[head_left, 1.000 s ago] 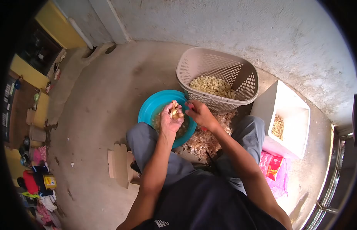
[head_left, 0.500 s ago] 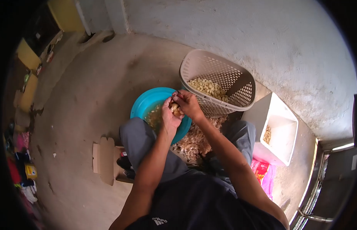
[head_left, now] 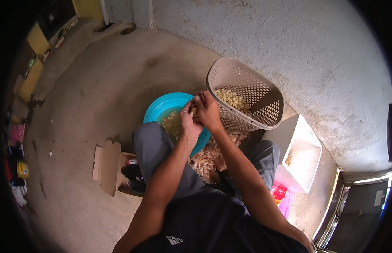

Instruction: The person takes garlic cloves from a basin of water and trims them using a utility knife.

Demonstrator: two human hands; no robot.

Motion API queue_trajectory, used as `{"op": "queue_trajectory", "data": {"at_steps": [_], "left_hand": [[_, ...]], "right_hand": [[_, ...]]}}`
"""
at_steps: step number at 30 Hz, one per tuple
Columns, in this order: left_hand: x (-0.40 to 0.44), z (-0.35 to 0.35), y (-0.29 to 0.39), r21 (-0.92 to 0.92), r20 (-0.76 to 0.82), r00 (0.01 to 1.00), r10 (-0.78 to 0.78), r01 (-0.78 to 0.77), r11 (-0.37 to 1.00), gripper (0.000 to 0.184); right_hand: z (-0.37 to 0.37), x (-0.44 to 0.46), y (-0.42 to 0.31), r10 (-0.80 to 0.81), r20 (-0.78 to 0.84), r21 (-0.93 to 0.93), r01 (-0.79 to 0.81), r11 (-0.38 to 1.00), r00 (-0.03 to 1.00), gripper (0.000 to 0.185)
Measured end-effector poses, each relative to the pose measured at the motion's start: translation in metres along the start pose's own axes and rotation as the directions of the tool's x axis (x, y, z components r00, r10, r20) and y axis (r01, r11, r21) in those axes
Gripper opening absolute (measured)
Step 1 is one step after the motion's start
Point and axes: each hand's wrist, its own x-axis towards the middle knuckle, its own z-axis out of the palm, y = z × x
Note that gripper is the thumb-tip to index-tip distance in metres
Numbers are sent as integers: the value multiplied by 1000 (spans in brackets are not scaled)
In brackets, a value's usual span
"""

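My two hands meet over the right side of a blue basin, which holds cloudy water and pale cloves. My left hand is cupped around several garlic cloves. Fingers bent, my right hand is closed against the left one at the cloves; what its fingertips pinch is hidden. Just beyond the right hand stands a tall beige perforated basket with a heap of pale peeled cloves inside. Below my hands, a pile of brownish papery peels lies on the floor between my legs.
A white box with some cloves inside stands right of my knee. Beside it lies a pink and red bag. To the left, an open cardboard box holds dark items. A grey wall rises behind the basket.
The view has shifted a little. My right hand has turned and closed further over the left, covering more of the cloves. A small dark thing at its fingertips earlier is now hidden.
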Motion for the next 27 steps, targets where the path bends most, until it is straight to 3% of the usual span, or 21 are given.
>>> {"op": "queue_trajectory", "data": {"at_steps": [5, 8, 11, 14, 17, 20, 23, 24, 27], "left_hand": [[4, 3, 6, 87, 80, 996, 26, -33, 996, 34], [3, 2, 12, 73, 28, 998, -55, 53, 996, 31], [8, -18, 16, 29, 216, 961, -175, 173, 985, 29], [-7, 12, 10, 52, 34, 990, -139, 138, 989, 28], [-2, -1, 9, 18, 48, 977, -209, 208, 978, 28], [-7, 5, 5, 31, 46, 955, -292, 290, 956, 28], [-15, 16, 0, 220, -96, 948, -303, 317, 923, 29], [-11, 1, -5, 303, -102, 954, -281, 299, 905, 30], [-28, 29, -9, 449, -79, 909, -409, 399, 799, 34]], "right_hand": [[5, 5, 1, 32, -34, 89, -29, 996, 999, 19], [1, 7, 9, -31, -5, 146, 31, 989, 1000, 18], [-10, 4, -8, 72, 67, 253, -87, 964, 995, 18], [-13, 5, 5, -7, 51, 160, -1, 987, 999, 16], [-21, -1, -2, 34, 73, 240, -50, 969, 997, 16], [-38, -11, -30, 207, 104, 432, -232, 872, 973, 14], [-63, -23, 0, 144, 164, 443, -203, 873, 976, 12], [-76, -27, 1, 149, 196, 382, -216, 899, 969, 12], [-107, -43, -13, 190, 254, 267, -257, 929, 948, 16]]}}
